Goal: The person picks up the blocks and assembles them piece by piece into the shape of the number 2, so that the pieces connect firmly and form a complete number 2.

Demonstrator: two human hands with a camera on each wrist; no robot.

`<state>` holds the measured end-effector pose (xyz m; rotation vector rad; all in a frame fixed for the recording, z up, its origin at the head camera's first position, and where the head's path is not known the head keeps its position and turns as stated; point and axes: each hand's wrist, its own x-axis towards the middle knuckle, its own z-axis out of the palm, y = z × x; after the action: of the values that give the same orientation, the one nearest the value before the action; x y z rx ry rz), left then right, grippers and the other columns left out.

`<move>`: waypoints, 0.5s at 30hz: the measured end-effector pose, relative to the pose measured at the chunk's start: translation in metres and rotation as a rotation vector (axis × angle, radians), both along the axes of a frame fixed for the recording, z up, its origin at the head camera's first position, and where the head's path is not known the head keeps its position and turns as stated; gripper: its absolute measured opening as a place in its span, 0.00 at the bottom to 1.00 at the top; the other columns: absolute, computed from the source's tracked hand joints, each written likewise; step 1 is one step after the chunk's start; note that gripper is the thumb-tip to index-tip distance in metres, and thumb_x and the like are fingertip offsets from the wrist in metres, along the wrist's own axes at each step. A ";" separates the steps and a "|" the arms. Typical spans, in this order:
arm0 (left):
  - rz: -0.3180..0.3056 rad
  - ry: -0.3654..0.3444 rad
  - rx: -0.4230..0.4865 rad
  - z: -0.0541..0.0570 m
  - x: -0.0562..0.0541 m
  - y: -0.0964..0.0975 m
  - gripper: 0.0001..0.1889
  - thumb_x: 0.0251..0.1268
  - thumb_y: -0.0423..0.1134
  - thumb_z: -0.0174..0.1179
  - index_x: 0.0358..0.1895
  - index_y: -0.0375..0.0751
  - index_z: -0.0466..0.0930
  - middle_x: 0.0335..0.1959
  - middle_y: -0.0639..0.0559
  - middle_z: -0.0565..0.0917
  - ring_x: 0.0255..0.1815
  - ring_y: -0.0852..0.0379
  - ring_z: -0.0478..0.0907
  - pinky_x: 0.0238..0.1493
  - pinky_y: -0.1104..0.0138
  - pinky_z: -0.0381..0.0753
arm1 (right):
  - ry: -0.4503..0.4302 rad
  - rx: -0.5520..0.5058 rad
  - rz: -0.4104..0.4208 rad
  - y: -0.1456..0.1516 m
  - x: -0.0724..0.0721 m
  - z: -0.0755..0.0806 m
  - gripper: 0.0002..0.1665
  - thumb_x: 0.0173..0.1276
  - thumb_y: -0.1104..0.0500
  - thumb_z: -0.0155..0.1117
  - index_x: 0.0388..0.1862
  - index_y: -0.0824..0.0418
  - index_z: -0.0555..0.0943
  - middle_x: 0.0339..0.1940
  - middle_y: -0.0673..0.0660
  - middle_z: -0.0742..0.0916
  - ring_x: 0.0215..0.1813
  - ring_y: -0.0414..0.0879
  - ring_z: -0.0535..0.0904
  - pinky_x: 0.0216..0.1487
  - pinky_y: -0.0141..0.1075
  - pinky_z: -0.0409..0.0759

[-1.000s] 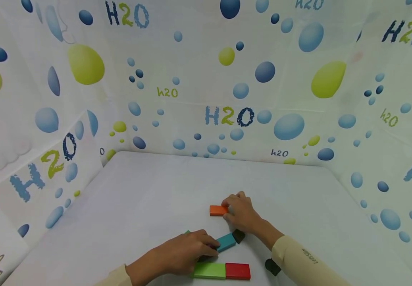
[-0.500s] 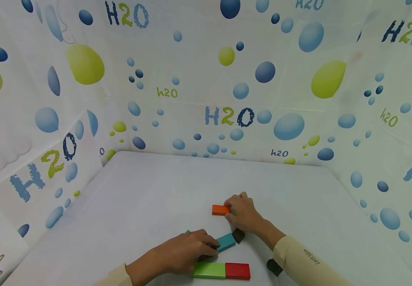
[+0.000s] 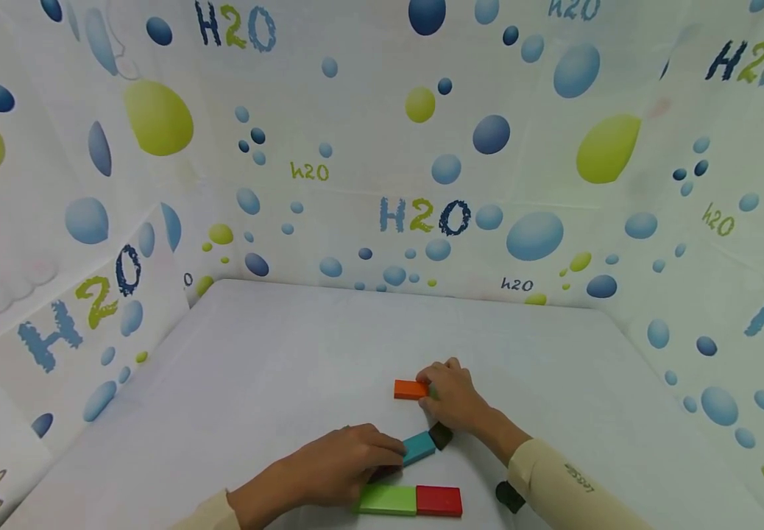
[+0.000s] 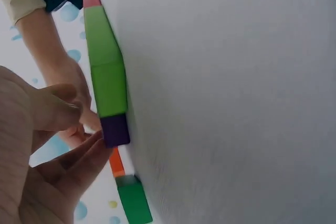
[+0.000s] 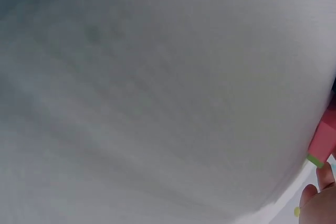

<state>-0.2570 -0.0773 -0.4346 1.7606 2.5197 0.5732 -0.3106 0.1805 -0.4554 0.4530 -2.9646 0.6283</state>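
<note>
My left hand (image 3: 338, 465) reaches in at the front, thumb and fingers around a purple block (image 4: 114, 130) that it mostly covers in the head view. A teal block (image 3: 418, 448) extends rightward from those fingertips, with a dark piece (image 3: 441, 436) at its far end. Farther back, my right hand (image 3: 453, 395) pinches a green block (image 3: 433, 392), mostly hidden, at the right end of an orange block (image 3: 409, 389). Nearest me, a light green block (image 3: 387, 500) and a red block (image 3: 439, 501) lie end to end.
Another green block (image 4: 135, 202) shows beyond the left fingers in the left wrist view. A dark piece (image 3: 510, 497) sits under the right sleeve. Patterned sheeting (image 3: 355, 147) walls the white table surface (image 3: 276, 353) at the back and sides.
My right hand has slid slightly right, and the orange block has shifted with it. The left hand has barely moved; the sliver of green behind it is now hidden. The front row stays put.
</note>
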 end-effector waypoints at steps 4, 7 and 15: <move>0.092 0.009 0.029 0.007 -0.002 -0.006 0.20 0.65 0.27 0.62 0.59 0.47 0.85 0.60 0.55 0.83 0.60 0.60 0.79 0.57 0.66 0.81 | 0.006 0.008 -0.027 0.002 0.001 -0.001 0.22 0.67 0.55 0.71 0.58 0.57 0.82 0.52 0.51 0.85 0.53 0.48 0.69 0.51 0.45 0.71; 0.211 -0.001 0.015 0.013 -0.006 -0.012 0.18 0.65 0.29 0.62 0.57 0.45 0.86 0.57 0.56 0.84 0.59 0.59 0.78 0.57 0.63 0.82 | 0.002 -0.013 -0.050 0.005 0.002 0.000 0.24 0.66 0.54 0.71 0.60 0.56 0.80 0.54 0.51 0.84 0.55 0.48 0.69 0.53 0.45 0.72; 0.458 -0.054 -0.120 0.013 -0.016 -0.031 0.24 0.60 0.43 0.67 0.61 0.45 0.82 0.57 0.52 0.80 0.58 0.55 0.76 0.54 0.56 0.83 | -0.082 -0.215 -0.191 0.011 0.009 0.006 0.25 0.67 0.53 0.69 0.63 0.54 0.79 0.58 0.51 0.81 0.59 0.51 0.69 0.56 0.52 0.78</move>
<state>-0.2734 -0.1086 -0.4211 1.1128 2.8580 0.4557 -0.3018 0.1917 -0.4491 0.1276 -2.9207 0.9487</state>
